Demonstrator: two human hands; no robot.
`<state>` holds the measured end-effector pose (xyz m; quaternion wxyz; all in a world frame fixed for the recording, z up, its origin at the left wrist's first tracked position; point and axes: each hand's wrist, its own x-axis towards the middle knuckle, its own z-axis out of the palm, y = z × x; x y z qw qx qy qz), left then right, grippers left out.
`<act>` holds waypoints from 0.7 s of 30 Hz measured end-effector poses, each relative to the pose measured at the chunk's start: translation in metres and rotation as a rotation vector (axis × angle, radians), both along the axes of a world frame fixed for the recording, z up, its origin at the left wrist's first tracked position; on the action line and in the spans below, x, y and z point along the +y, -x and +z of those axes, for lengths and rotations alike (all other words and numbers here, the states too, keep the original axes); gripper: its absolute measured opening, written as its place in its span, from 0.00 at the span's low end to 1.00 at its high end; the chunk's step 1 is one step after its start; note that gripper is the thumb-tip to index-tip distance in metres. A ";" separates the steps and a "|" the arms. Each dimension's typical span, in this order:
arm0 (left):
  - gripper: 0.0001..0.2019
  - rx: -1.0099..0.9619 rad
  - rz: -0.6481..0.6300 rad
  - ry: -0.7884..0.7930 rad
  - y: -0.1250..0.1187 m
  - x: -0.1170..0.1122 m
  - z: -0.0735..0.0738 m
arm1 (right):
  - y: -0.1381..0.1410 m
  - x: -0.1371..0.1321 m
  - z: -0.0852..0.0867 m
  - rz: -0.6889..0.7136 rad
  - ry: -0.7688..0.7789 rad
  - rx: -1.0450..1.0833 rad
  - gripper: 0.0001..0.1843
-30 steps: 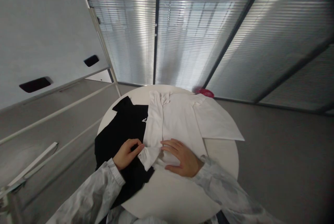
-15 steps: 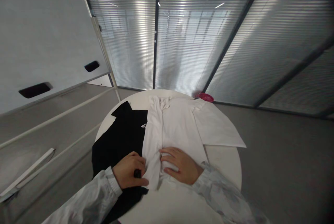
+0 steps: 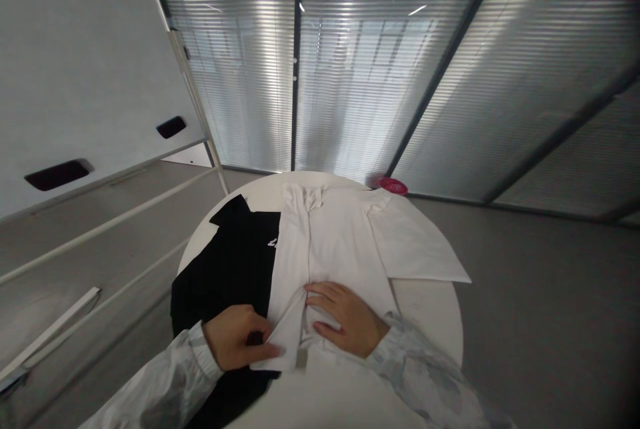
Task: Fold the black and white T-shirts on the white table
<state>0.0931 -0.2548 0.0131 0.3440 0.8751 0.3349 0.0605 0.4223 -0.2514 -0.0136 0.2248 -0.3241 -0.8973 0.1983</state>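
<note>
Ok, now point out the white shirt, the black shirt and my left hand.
White shirt (image 3: 343, 239): head view, on the middle of its body.
Black shirt (image 3: 225, 262): head view, on its uncovered front.
Left hand (image 3: 234, 338): head view, on the back of the hand.

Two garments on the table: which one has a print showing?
The black garment, on the left: it bears a small white print; the white garment shows none.

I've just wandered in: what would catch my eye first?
Probably the white garment laid across the round table, stark against the black garment on its left. Your eye might then drop to its near end, where the left hand touches the edge and the right hand lies spread. A pink-red object stands out by the table's far right edge.
</note>
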 end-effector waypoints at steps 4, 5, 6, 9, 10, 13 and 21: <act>0.22 0.149 0.015 -0.005 0.001 0.000 0.003 | -0.007 0.003 0.003 0.042 0.044 0.006 0.25; 0.21 0.161 0.005 -0.022 0.002 -0.002 0.001 | -0.011 0.006 0.006 0.059 0.071 0.003 0.25; 0.20 0.162 -0.009 -0.034 0.004 -0.004 -0.001 | -0.016 0.009 0.011 0.074 0.103 -0.004 0.25; 0.22 0.138 -0.060 -0.001 0.011 -0.004 -0.001 | -0.033 0.033 0.034 0.059 0.182 -0.035 0.22; 0.22 0.128 -0.072 0.040 0.013 0.000 0.003 | -0.039 0.046 0.044 0.034 0.193 -0.047 0.21; 0.20 0.078 -0.059 0.198 0.011 0.035 0.026 | -0.051 0.104 0.068 -0.078 0.189 -0.054 0.20; 0.19 -0.117 0.334 -0.325 -0.065 0.216 0.028 | -0.035 0.275 0.039 -0.410 -0.039 -0.182 0.20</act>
